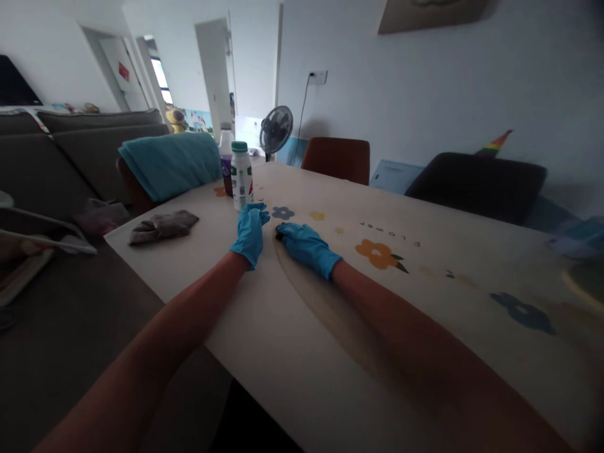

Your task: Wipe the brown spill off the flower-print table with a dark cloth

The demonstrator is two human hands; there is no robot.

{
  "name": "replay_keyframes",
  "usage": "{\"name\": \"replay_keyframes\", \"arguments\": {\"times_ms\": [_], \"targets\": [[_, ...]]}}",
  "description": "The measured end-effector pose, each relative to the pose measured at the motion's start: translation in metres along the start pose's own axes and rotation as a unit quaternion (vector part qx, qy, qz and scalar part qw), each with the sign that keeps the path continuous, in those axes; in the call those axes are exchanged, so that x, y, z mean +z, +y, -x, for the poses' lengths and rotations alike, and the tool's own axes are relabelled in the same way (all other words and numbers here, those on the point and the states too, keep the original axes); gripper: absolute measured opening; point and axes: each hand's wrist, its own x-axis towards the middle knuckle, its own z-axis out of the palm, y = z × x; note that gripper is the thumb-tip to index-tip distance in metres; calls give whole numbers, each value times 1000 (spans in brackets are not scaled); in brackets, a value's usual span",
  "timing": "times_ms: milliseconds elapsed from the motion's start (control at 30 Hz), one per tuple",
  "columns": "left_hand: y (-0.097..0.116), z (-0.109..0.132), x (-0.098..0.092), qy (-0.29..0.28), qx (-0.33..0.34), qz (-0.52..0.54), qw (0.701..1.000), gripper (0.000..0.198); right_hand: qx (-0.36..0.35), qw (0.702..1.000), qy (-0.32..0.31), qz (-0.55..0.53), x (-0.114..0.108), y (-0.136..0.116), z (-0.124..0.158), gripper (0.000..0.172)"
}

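Note:
My left hand [251, 234], in a blue glove, is at the table just in front of a white bottle with a green cap [242, 177]. Its fingers are stretched out and hold nothing I can see. To its right, my gloved right hand [304, 244] rests low on the white table [245, 321], fingers curled over a small dark object [279, 233]. Most of that object is hidden, so its kind cannot be made out. A bottle of purple liquid [226, 165] stands behind the white one. A crumpled grey-brown cloth [164, 226] lies near the left edge.
A chair draped with a teal towel [172, 162] stands at the table's far left. Along the wall side are a brown chair [337, 158] and a dark chair [476, 185]. A fan [276, 129] stands beyond the table. Flower prints mark the tabletop.

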Motion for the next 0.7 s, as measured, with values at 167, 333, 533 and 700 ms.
{"name": "replay_keyframes", "arguments": {"times_ms": [167,333,533,700], "targets": [[-3,-3,1,4,-4,3,1000,17,41,999,23,-5,-1,5,-43,53],[-2,-1,3,6,-8,9,1000,16,-4,1000,-15,-22,-1,6,-30,62],[3,3,5,13,-16,0,1000,9,-128,990,-28,-57,-2,4,33,61],[7,5,8,19,-23,-16,999,10,-152,984,-31,-82,-9,14,103,56]]}}
